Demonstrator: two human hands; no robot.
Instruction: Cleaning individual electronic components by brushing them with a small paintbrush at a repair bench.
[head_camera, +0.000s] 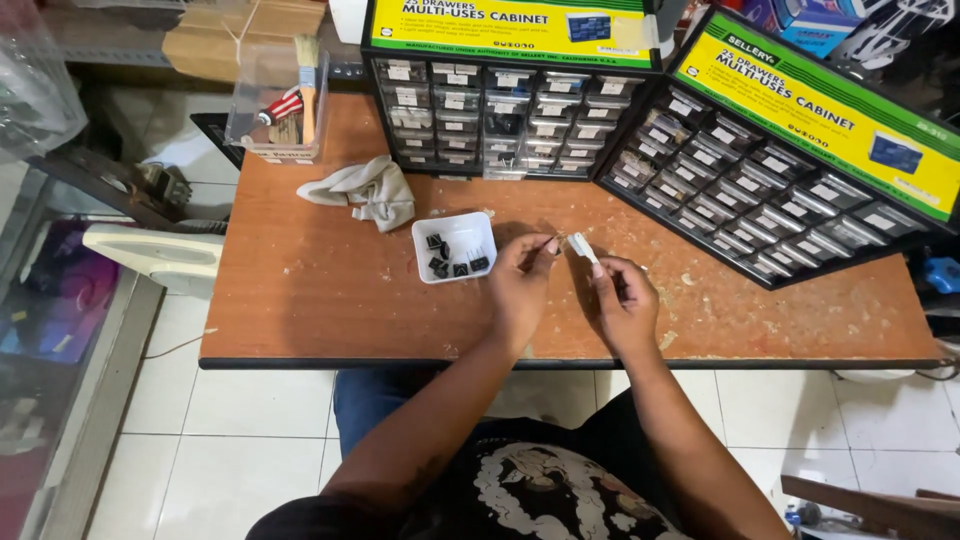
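1. Head view, the hands: the left hand (520, 285) is raised just above the counter (300, 300), its thumb and forefinger pinched together on something too small to make out. The right hand (625, 300) is closed around the lower end of a small white tool (582, 247), whose tip points toward the left fingertips. The two hands nearly meet, just right of the white tray (455, 222).

2. Head view, the work piece: whatever the left hand pinches sits between the two sets of fingertips, above the bare counter and not over the tray. If the pinch slackens, I judge the piece would likely drop onto the speckled, worn surface, where it would be hard to spot, or roll off the near edge to the tiled floor (250, 420).

3. Head view, the tray: it holds several small black parts (450, 258) and lies near the left wrist. A sideways sweep of that hand could knock it and scatter them.

4. Head view, surroundings: a crumpled grey cloth (368, 190) lies behind the tray, well apart from the hands. Two drawer cabinets (500, 110) stand along the back; some drawers in the right one seem to be slightly pulled out, and a careless reach could catch them.

5. Head view, the tool: its tip is close to the left fingers, so a slip could poke them.
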